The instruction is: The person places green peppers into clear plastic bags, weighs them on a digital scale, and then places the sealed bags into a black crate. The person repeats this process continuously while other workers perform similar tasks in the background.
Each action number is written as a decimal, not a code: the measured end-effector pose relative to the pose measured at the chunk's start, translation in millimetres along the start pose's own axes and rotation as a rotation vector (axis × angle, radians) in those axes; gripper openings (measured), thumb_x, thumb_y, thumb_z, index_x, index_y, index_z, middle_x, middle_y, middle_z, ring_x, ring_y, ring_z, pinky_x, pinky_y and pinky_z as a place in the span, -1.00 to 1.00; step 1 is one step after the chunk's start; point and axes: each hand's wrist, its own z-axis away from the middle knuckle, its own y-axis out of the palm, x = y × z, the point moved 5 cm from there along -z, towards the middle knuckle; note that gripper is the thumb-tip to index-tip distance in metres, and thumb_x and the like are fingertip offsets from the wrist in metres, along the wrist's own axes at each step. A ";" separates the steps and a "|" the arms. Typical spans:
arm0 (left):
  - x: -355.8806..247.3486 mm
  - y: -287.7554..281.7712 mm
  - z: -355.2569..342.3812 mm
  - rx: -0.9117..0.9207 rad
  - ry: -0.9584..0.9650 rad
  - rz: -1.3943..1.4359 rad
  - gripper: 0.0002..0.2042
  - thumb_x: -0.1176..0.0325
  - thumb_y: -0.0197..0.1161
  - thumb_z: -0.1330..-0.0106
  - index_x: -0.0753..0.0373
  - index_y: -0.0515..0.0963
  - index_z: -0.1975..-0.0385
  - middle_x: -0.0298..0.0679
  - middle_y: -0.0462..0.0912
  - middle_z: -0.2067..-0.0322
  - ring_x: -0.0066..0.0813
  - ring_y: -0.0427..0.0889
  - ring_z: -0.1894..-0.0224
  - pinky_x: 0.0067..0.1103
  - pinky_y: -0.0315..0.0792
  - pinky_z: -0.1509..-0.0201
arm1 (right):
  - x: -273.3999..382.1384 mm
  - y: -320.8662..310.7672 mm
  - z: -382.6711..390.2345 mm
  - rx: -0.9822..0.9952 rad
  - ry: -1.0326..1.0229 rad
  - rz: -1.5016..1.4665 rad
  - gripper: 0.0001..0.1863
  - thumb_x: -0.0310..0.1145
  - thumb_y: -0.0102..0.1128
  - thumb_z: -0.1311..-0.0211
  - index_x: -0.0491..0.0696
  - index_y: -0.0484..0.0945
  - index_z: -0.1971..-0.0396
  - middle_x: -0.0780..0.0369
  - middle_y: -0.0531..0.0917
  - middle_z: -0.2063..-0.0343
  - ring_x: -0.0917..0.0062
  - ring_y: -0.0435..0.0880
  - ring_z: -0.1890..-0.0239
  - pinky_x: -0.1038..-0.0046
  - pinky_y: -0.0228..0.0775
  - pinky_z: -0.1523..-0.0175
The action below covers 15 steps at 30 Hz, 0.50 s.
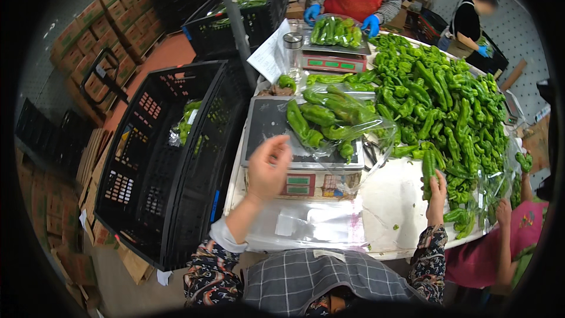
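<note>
My left hand is raised in front of the grey scale, its fingers curled in, with nothing visible in them. On the scale lies a clear plastic bag with several long green peppers in it. My right hand is closed on a long green pepper at the edge of a big pile of peppers on the white table. Flat clear plastic bags lie below the scale, near the table's front edge. A dark tool, partly covered, lies beside the scale.
A black crate with bagged peppers stands left, another behind, by a metal post. A steel-lidded container and paper stand at back. A co-worker in blue gloves faces me at a second scale; others work right and behind.
</note>
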 end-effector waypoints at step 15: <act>6.5 104.4 3.4 0.230 0.368 -0.405 -0.75 0.47 0.10 -0.11 0.20 0.49 0.18 -0.12 0.52 0.63 -0.31 0.49 0.63 -0.49 0.34 0.55 | -4.8 -1.8 32.9 0.161 0.173 0.270 -0.61 -0.32 0.13 -0.10 -0.12 0.41 0.06 0.30 0.53 0.46 0.74 0.44 0.46 0.67 0.26 0.40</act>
